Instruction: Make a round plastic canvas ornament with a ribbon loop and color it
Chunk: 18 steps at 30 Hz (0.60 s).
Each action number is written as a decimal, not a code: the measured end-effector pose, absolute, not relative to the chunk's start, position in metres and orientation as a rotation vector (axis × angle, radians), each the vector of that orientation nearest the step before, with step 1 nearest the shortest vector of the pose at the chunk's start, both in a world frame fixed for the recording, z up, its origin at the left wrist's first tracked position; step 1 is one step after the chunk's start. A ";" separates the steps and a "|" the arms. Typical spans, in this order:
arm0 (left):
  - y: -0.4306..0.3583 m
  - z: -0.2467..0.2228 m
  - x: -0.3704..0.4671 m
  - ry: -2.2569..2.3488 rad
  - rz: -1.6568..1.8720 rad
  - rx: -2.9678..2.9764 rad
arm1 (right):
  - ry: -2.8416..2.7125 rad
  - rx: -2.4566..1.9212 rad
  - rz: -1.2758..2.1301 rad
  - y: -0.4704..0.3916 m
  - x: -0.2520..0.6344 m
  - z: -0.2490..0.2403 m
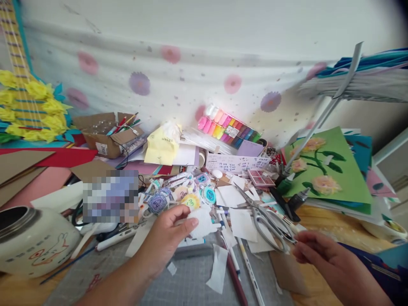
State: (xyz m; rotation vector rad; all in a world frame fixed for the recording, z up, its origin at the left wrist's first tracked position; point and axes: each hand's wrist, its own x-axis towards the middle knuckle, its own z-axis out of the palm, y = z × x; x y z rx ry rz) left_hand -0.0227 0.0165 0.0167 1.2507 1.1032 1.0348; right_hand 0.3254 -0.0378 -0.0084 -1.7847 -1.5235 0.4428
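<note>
Between the thumb and fingers of my left hand (174,231) is a small white paper piece (203,223), held above the grey cutting mat (124,272). On the right, my right hand (321,255) has its fingers drawn together beside the handles of the silver scissors (266,221); whether it grips them is hard to make out. The scissors lie with their blades pointing up and left over white paper squares (244,224). Just beyond my left hand are small round decorated pieces, among them a yellow one (191,201) and a turquoise one (209,194).
A white jar (38,246) stands at the left. Several pens and markers (250,272) lie in front. Behind are a cardboard box (106,140) and a tray of coloured clay (229,129). Green card with paper flowers (347,170) and a dark bottle (298,199) are at the right.
</note>
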 end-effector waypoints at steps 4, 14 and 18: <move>0.017 0.018 -0.024 1.134 1.033 1.230 | -1.366 -1.261 1.021 -0.009 0.263 0.026; 0.018 0.019 -0.025 1.113 1.015 1.130 | -1.134 -0.856 1.408 0.039 0.164 0.021; 0.014 0.017 -0.022 1.099 0.994 1.189 | -1.243 -0.871 1.596 0.026 0.163 0.013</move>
